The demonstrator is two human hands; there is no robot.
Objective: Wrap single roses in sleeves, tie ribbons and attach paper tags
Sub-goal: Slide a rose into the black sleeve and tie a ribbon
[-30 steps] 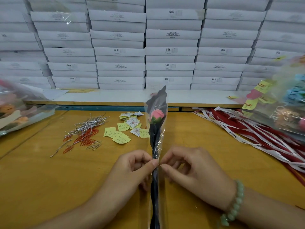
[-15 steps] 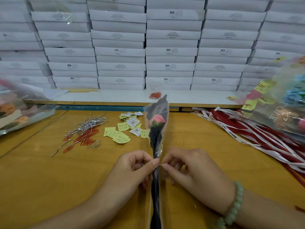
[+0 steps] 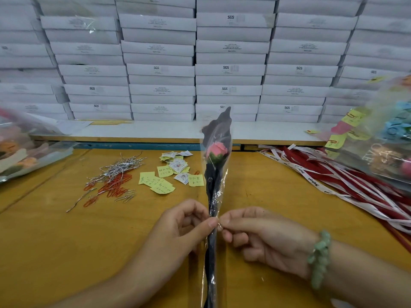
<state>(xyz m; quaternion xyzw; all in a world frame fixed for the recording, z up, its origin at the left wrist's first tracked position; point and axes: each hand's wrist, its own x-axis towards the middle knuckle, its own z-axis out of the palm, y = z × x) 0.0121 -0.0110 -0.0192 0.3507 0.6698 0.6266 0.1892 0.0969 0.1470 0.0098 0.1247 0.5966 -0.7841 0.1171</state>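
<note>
A wall of stacked white boxes (image 3: 229,70) fills the back of the room, and in front of it runs the yellow wooden table (image 3: 66,252) where the person works. At either end of the table lie clear bags of flowers, one on the left (image 3: 20,152) and one on the right (image 3: 382,138) with yellow notes clipped to it; I would guess those are finished pieces, though they are too blurred to be sure. A long heap of red and white ribbons (image 3: 333,181) lies untouched to the right.

Upright in the middle, above the table's near edge, stands the one in hand: a pink rose (image 3: 216,150) already inside its clear sleeve (image 3: 223,181), so the wrapping step looks done. The left hand (image 3: 184,227) has its fingers curled, thumb and forefinger pinching the sleeve where it narrows round the dark stem (image 3: 211,263). The right hand (image 3: 262,238), bead bracelet (image 3: 320,258) on the wrist, has its fingertips pinched on a small metal loop (image 3: 219,226) right against the sleeve. Whether that is a twist tie or a clip I cannot tell.

No ribbon is on this rose, and no tag that I can see, so by my reckoning those steps are left. The supplies wait well behind the hands: yellow paper tags (image 3: 155,182), silver twist ties (image 3: 117,167), orange paper clips (image 3: 115,190).
</note>
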